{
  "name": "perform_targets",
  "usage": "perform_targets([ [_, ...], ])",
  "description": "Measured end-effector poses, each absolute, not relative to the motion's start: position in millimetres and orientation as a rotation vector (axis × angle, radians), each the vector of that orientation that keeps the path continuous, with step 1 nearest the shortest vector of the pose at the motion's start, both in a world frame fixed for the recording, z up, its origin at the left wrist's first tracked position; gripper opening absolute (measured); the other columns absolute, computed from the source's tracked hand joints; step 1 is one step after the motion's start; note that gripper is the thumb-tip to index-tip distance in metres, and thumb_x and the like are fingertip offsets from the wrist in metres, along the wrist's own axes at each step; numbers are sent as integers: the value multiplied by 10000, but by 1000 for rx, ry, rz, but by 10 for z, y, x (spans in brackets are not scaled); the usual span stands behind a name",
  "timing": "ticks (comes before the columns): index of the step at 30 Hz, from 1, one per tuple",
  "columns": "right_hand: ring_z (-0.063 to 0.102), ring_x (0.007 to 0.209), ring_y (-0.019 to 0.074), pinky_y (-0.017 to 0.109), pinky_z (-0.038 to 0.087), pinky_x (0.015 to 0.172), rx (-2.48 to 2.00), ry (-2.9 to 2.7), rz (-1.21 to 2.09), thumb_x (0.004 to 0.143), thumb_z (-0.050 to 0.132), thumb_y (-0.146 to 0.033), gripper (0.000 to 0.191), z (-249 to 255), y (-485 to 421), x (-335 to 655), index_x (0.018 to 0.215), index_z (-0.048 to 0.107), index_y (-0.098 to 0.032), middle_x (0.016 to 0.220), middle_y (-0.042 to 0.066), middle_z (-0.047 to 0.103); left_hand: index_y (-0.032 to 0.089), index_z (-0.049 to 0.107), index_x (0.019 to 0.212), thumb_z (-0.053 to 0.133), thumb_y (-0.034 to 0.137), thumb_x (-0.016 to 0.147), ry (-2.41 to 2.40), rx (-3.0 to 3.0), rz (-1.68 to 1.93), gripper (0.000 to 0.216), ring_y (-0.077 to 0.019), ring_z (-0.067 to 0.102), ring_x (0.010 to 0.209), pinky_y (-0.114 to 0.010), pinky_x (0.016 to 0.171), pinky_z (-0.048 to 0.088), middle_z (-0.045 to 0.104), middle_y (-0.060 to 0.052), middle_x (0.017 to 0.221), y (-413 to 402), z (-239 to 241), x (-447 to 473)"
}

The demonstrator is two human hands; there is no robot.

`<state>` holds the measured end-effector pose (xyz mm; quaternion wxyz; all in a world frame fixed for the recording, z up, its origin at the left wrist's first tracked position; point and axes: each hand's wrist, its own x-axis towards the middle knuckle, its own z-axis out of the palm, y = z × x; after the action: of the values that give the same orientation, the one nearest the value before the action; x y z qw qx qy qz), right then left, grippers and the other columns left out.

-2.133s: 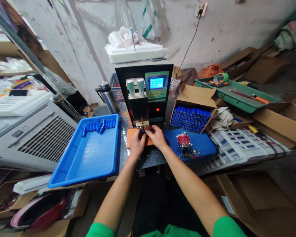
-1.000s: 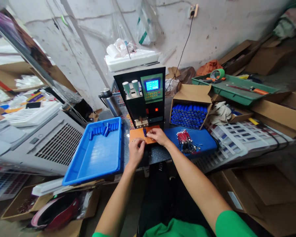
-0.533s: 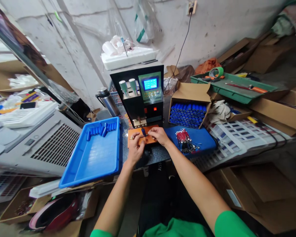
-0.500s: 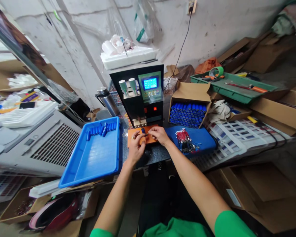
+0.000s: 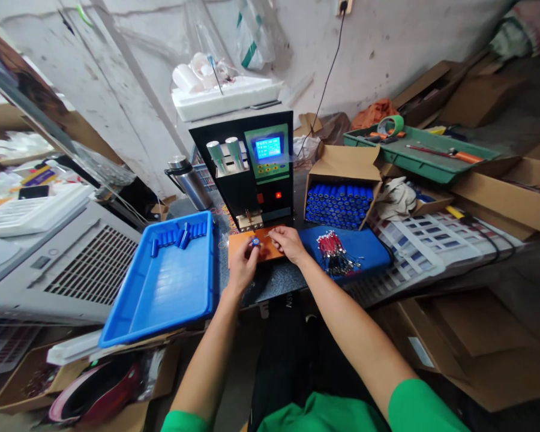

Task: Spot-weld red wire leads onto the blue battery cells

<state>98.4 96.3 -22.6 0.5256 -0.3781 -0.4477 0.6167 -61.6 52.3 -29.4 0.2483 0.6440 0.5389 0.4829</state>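
My left hand (image 5: 242, 259) is closed round a small blue battery cell (image 5: 255, 241), held upright over the orange pad (image 5: 234, 243). My right hand (image 5: 287, 243) pinches something thin just right of the cell's top; I cannot make out what. Both hands sit directly below the electrodes of the black spot welder (image 5: 247, 165) with its lit blue screen.
A blue tray (image 5: 162, 282) with several blue cells lies to the left. A cardboard box of blue cells (image 5: 339, 204) stands at the right, a bundle of red-tipped wires (image 5: 335, 252) lies on a blue mat. A steel flask (image 5: 186, 180), a green tool tray (image 5: 414, 153) and cartons surround.
The blue cell was lying under my fingers on the pad; my left hand now holds it upright. My right hand stays beside it. The camera has shifted slightly.
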Motion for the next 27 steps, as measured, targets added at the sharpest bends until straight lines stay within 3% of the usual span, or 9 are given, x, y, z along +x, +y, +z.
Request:
perform_targets([
  [3,365,427,52,180,229,393,-929,-1054,1467,656,726,-532,388,-228,973,967,683,560,-181,505,-65,474,174,676,932,591,418,860,1508,1711,1306,269,-110,486,559,-235,557,404,535,27,618,566,-187,-621],
  [7,360,420,52,181,236,394,-936,-1048,1448,661,726,-517,375,-234,987,953,679,549,-186,494,-65,474,181,647,735,637,392,813,1487,1791,1275,226,-107,432,554,-241,544,368,478,28,601,656,-131,-647],
  [16,374,429,58,181,265,416,-970,-1027,1417,681,703,-427,289,-244,1013,919,653,553,-181,477,-67,469,173,694,945,626,405,811,1452,1686,1198,276,-161,603,717,-268,678,471,691,-23,822,741,-238,-641],
  [23,375,420,57,176,251,389,-1042,-1022,1405,683,679,-412,281,-193,1019,882,617,517,-192,477,-56,474,174,682,933,592,393,855,1545,1734,1202,249,-152,594,684,-258,646,455,693,-19,789,710,-248,-583],
  [27,365,407,58,184,242,382,-1045,-1014,1435,692,676,-419,294,-124,994,851,608,501,-197,464,-54,469,185,685,1022,574,386,877,1563,1749,1215,272,-157,615,721,-265,688,475,717,-27,852,714,-292,-590],
])
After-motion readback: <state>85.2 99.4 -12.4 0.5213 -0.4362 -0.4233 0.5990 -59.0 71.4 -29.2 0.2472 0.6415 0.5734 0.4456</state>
